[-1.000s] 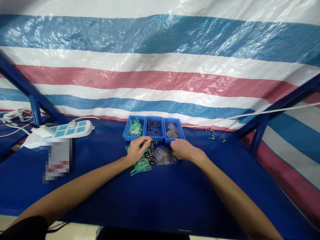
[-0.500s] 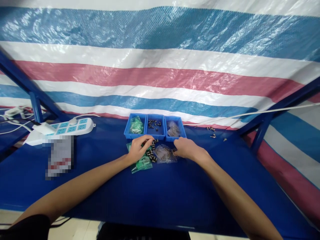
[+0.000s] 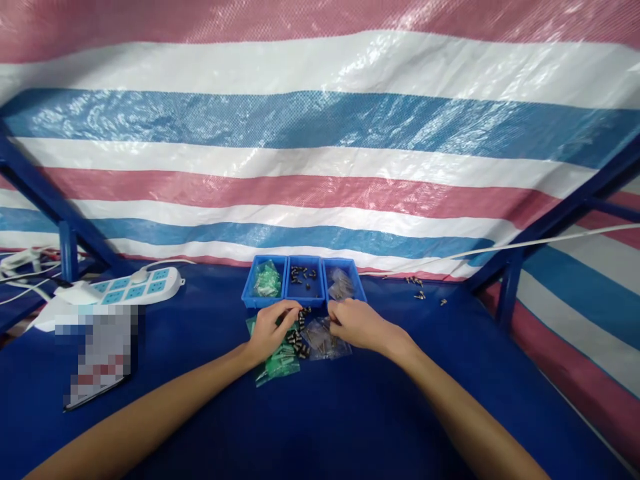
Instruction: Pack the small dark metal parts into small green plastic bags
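Observation:
My left hand [image 3: 273, 328] is closed in a pinch just in front of the bins, over green plastic bags [image 3: 281, 363] and beside a pile of small dark metal parts [image 3: 299, 343]. What its fingertips hold is too small to make out. My right hand [image 3: 354, 321] is closed too, above the right side of a clear bag [image 3: 320, 339] of thin pieces; its fingertips hide whatever is between them. Behind them stand three joined blue bins: the left bin holds green bags [image 3: 267, 279], the middle one dark metal parts [image 3: 301, 273], the right one clear bags [image 3: 341, 285].
A white power strip [image 3: 135, 290] with plugs and cables lies at the left, near a blurred flat item [image 3: 103, 360]. Loose small screws [image 3: 420, 295] are at the back right. Blue frame bars [image 3: 510, 283] and a striped sheet [image 3: 320, 200] stand behind.
The view has tilted up, so the bins and table sit lower. My right hand has moved left toward my left hand, over the clear bag. My left hand stays by the dark parts.

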The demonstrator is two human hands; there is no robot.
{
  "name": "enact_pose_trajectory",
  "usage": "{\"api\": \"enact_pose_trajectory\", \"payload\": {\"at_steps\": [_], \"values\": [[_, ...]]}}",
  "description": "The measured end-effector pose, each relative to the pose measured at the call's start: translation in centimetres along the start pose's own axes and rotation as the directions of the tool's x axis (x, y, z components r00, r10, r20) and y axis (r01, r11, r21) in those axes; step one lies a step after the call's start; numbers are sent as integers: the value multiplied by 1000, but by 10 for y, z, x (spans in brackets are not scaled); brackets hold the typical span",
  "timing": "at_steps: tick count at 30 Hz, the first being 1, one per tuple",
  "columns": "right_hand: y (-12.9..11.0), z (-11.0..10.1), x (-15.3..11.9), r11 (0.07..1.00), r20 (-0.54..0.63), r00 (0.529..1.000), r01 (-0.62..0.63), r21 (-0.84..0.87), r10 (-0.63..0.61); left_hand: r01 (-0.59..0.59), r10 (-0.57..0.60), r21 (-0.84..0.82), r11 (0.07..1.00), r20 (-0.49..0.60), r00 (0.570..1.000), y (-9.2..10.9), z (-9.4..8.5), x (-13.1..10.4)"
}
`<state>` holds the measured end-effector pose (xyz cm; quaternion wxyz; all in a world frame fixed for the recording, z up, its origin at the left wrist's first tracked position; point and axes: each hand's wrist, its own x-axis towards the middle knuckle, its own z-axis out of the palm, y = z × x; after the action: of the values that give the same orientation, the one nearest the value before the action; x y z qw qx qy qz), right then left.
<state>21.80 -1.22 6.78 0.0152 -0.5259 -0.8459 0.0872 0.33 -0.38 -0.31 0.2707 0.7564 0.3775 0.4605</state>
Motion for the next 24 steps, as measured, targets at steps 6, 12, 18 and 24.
{"api": "enact_pose_trajectory", "payload": {"at_steps": [6, 12, 18, 24], "values": [[-28, 33, 10, 957, -408, 912, 85, 277, 37, 16, -19, -53, 998, -62, 998, -4, 0, -1], [-36, 76, 9, 813, -564, 819, 256, 524, 105, -50, 47, -79, 996, -43, 998, 1, -3, 0], [-33, 85, 8, 769, -632, 736, 252, 587, 242, -33, 33, -23, 999, -7, 999, -1, 0, 1], [-34, 86, 13, 712, -719, 645, 377, 593, 257, -33, 33, 55, 998, -4, 999, -1, 2, 3]]}}
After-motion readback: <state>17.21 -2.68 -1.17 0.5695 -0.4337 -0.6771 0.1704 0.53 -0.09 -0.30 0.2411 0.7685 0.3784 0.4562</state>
